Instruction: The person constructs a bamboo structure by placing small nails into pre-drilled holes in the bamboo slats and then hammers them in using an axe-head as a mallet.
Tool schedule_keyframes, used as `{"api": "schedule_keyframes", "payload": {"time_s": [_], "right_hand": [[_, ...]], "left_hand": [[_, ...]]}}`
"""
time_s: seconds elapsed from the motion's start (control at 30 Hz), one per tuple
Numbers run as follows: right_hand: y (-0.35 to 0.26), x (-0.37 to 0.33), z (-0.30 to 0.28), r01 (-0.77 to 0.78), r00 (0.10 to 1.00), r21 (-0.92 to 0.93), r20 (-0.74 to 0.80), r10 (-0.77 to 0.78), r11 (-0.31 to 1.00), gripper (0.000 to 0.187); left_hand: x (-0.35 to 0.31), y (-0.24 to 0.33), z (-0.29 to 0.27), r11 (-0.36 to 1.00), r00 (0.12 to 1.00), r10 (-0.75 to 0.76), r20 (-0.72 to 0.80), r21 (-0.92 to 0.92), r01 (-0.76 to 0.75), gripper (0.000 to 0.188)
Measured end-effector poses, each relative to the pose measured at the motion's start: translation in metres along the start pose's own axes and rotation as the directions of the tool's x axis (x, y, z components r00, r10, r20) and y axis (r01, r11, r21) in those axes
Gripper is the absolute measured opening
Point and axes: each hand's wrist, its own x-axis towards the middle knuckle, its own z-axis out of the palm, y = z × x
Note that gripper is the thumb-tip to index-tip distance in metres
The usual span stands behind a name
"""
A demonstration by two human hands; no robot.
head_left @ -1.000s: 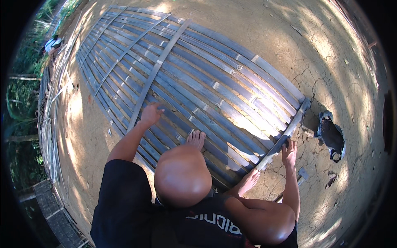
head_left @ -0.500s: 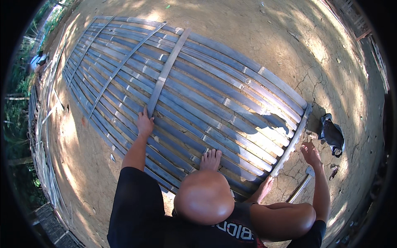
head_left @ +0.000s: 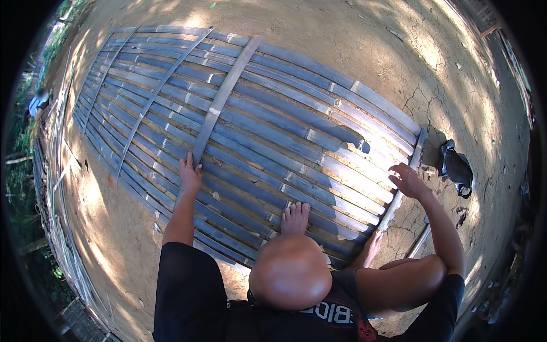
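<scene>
A long panel of split-bamboo slats point(head_left: 273, 142) lies on the ground, its slats side by side with gaps between them. A wider bamboo strip point(head_left: 228, 88) lies across them. My left hand point(head_left: 190, 175) holds the near end of that strip between thumb and fingers. Over the right ends of the slats is my right hand point(head_left: 411, 181), empty, its fingers bent and apart. Beneath it a pole point(head_left: 393, 211) runs along the slat ends; contact with the slats is unclear. My bare foot point(head_left: 295, 218) rests on the near slats.
Two thinner strips point(head_left: 162, 85) also cross the panel farther left. A black bag-like item point(head_left: 456, 168) lies on the cracked soil at right, near a tool with a pale handle point(head_left: 419, 242). Long loose poles point(head_left: 54, 188) are heaped at left. Another person point(head_left: 39, 102) is far left.
My right hand has moved up and left, from beside the pole to over the slat ends. My left hand stays at the strip's near end. The view has shifted slightly.
</scene>
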Motion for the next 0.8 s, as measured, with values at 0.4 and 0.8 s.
{"api": "schedule_keyframes", "payload": {"time_s": [0.4, 0.8], "right_hand": [[0.052, -0.033, 0.040, -0.034, 0.998, 0.040, 0.051, 0.032, 0.999, 0.031], [0.018, -0.056, 0.037, -0.118, 0.992, 0.002, 0.042, 0.118, 0.993, 0.036]], "left_hand": [[0.010, -0.021, -0.004, 0.995, 0.998, 0.039, 0.041, 0.087, -0.043, 0.070], [0.017, -0.048, 0.008, 0.980, 0.997, 0.072, 0.032, 0.182, -0.077, 0.074]]}}
